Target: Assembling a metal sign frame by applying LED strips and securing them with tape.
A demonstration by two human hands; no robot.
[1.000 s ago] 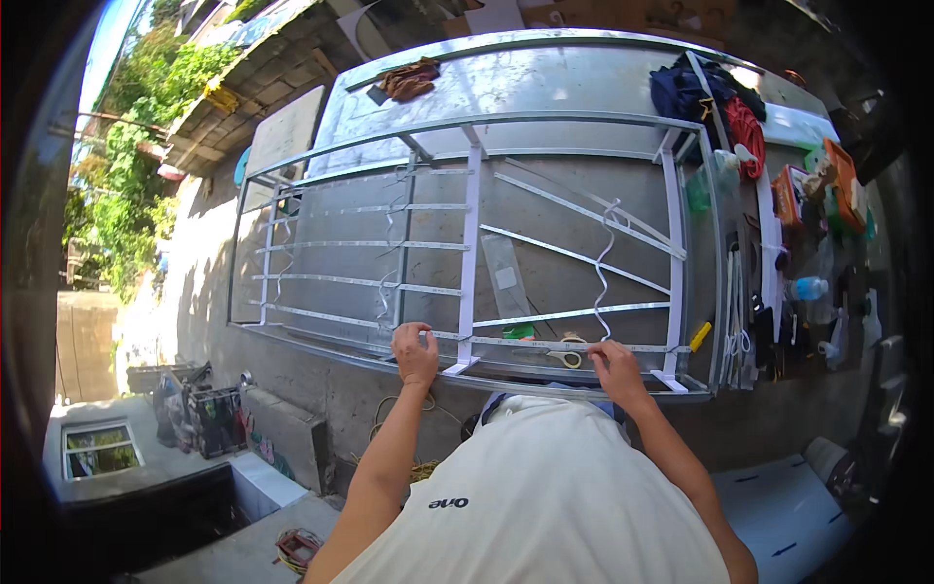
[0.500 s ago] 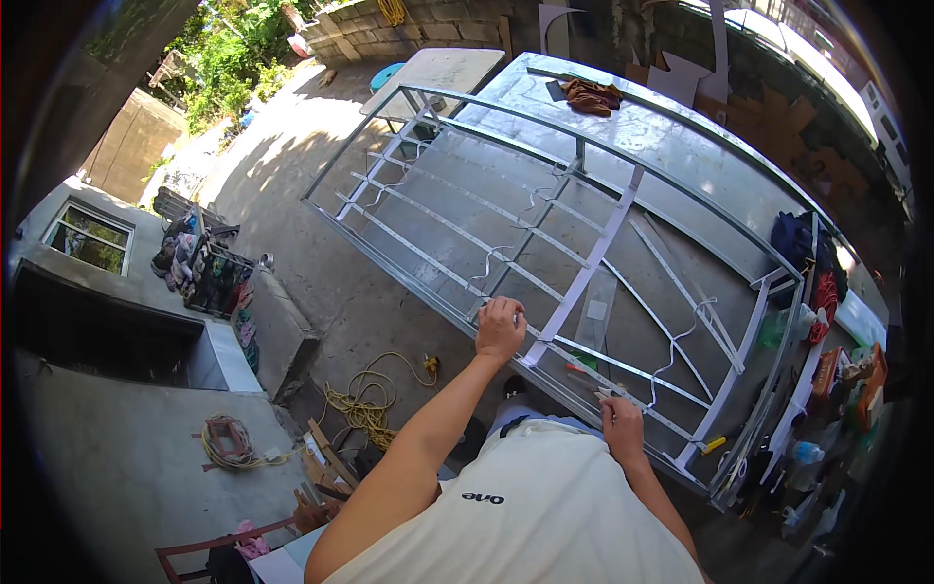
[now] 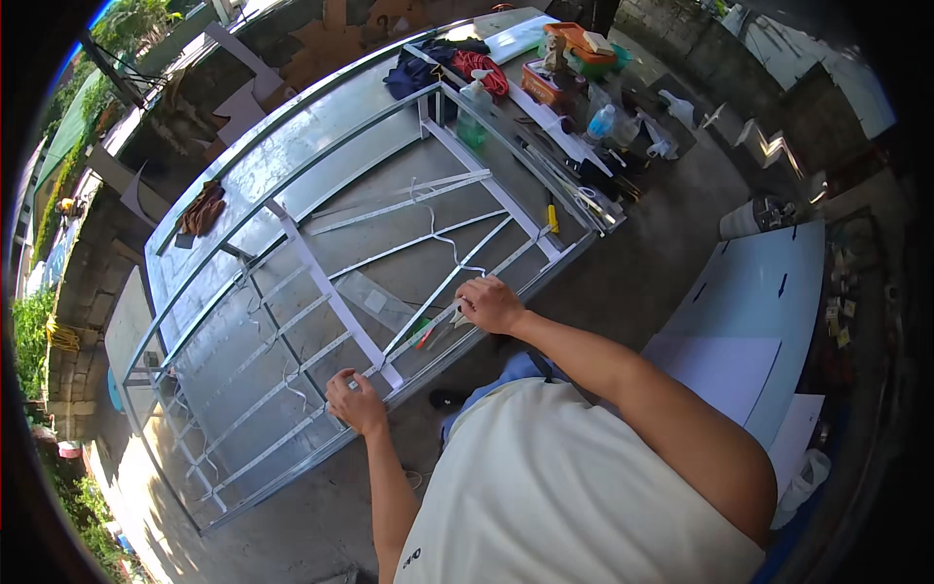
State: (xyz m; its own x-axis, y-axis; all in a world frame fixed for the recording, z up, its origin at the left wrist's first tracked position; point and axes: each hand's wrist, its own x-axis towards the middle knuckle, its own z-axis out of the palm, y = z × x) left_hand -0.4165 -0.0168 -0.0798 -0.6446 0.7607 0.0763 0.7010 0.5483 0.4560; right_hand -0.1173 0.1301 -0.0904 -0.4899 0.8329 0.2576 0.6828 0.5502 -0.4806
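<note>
A long metal frame [image 3: 336, 141] lies before me, crossed by pale light strips [image 3: 255, 412] with loops of white wire [image 3: 449, 240] between them. My left hand [image 3: 357, 401] is closed at the near side, beside the end of a white crossbar [image 3: 341, 309]; a small pale bit shows at its fingertips, too small to name. My right hand [image 3: 489, 304] is closed over the near strip, right of that crossbar. Something light-coloured pokes out below its fingers, its kind unclear. A clear flat piece with a green and orange end [image 3: 424, 331] lies between the hands.
Under the frame is a shiny metal sheet [image 3: 362, 161]. A brown cloth [image 3: 201, 208] sits at its far left. At the far right are a green pump bottle [image 3: 473, 112], red cord [image 3: 480, 70], an orange bin [image 3: 547, 83] and a yellow-handled tool [image 3: 553, 218]. Large pale panels [image 3: 744, 307] lean at right.
My view has swung to the right, so the frame appears turned. My right hand has reached forward along the near strip; my left hand stays near the white crossbar's end.
</note>
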